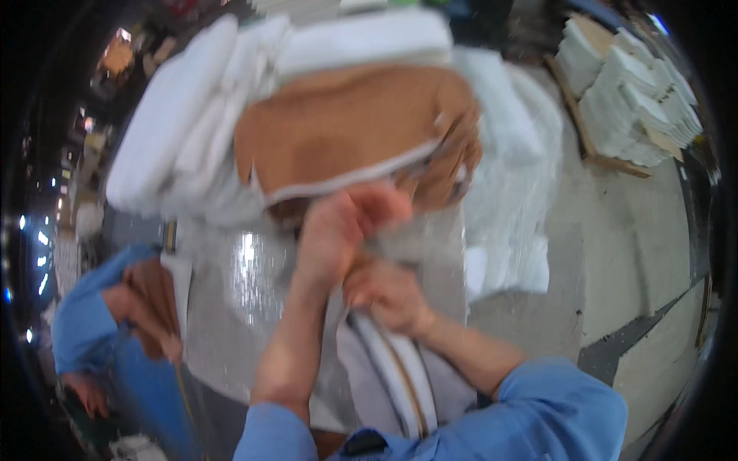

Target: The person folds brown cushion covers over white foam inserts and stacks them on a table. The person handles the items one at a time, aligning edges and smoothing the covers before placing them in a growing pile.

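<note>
Left hand (355, 215) was near white-edged, brown fabric bundle (338, 131); right hand (384, 293) curled beside it. Blurred; couldn't tell either grip's state.

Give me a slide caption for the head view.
Left hand beyond right hand, near brown fabric flanked by white bundles.
</note>
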`<state>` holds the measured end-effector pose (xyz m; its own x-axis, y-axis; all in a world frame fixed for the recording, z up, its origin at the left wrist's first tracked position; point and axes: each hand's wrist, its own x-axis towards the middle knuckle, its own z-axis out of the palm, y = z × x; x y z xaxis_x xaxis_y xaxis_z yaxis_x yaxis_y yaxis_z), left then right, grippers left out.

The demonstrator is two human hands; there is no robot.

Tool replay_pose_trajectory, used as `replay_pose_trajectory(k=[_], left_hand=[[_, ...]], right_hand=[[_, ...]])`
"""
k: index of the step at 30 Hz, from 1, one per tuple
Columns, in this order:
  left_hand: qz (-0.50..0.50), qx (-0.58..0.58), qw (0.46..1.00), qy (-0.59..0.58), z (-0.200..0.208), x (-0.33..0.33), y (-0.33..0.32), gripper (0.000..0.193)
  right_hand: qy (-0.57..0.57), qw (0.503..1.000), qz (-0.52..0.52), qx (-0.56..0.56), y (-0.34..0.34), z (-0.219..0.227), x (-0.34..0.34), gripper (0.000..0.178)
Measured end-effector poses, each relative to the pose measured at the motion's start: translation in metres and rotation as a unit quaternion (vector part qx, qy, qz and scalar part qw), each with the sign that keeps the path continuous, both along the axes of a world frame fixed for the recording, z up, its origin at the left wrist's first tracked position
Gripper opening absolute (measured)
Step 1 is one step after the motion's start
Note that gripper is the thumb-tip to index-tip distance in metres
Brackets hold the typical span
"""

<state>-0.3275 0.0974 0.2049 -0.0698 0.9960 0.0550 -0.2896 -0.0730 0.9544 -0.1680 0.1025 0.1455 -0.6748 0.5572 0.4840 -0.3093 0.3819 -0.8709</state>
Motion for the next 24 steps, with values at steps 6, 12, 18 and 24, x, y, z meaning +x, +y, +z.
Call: replay_pose_trajectory(k=[6, 12, 18, 24], left_hand=[[-0.038, -0.073, 0.994, 0.077, -0.001, -0.025, 0.004, 0.105], [-0.13, -0.066, 0.984, 0.101, 0.022, -0.001, 0.007, 0.105], [-0.069, -0.054, 0.996, -0.022, 0.0, -0.001, -0.017, 0.083], [0.303, 0.03, 0.95, -0.062, -0.011, 0.042, -0.082, 0.073]], right_hand=[[0.015, 1.0, 0.015, 0.004, 0.006, 0.018, 0.005, 0.009], [0.025, 0.999, 0.018, -0.012, 0.005, 0.009, -0.005, 0.019], [0.011, 0.999, 0.026, -0.023, -0.002, 0.014, -0.003, 0.026], [0.03, 0.982, 0.054, -0.18, 0.017, 0.014, 0.003, 0.023]])
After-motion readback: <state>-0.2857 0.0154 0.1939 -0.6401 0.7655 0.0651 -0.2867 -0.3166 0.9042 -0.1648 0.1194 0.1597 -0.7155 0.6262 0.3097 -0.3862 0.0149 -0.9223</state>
